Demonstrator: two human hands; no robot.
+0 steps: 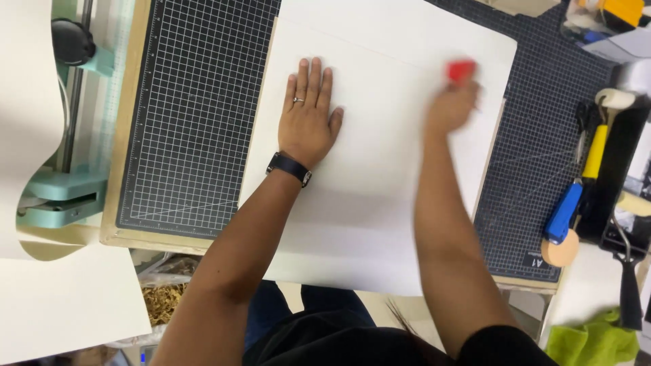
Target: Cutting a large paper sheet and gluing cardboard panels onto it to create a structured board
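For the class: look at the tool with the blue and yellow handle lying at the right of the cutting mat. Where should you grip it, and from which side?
Grip the blue and yellow tool around its blue handle section, coming from above and the right. It lies flat and lengthwise on the mat's edge, handle fully exposed; a black tray crowds its yellow upper end.

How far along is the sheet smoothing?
Done: the white sheet lies flat on the cutting mat. In hand: the left hand pins it while the right hand, blurred, rubs a red tool near its far right corner. Left: cannot tell how much remains unrubbed.

Two hands (308,118), one white board (380,149), one cutting mat (196,122), one red block (461,70).
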